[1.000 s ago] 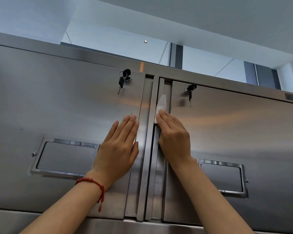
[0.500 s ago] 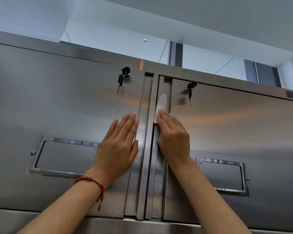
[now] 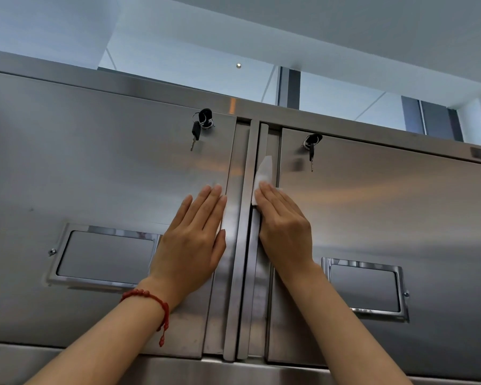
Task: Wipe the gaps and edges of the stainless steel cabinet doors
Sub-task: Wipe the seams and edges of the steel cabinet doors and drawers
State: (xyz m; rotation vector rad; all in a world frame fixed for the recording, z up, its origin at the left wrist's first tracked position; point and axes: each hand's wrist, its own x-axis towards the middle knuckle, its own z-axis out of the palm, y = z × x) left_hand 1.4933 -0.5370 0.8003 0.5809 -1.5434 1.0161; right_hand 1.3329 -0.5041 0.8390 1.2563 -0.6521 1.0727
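Two stainless steel cabinet doors fill the view, a left door [image 3: 95, 176] and a right door [image 3: 386, 218], meeting at vertical edge strips with a narrow centre gap [image 3: 238, 273] between them. My left hand [image 3: 192, 243] lies flat with straight fingers on the left door beside its edge. My right hand [image 3: 283, 226] presses a white wipe [image 3: 264, 170] with straight fingers into the recessed strip at the right door's inner edge. The wipe's upper part sticks out above my fingertips.
A key on a ring hangs in the lock [image 3: 202, 123] at the left door's top, and another key [image 3: 311, 145] hangs on the right door. Each door has a recessed handle plate [image 3: 106, 257], [image 3: 364, 290]. Windows and ceiling are above the cabinet's top rail.
My right hand and the wipe have slid slightly upward along the right door's inner edge. My left hand stays flat on the left door.
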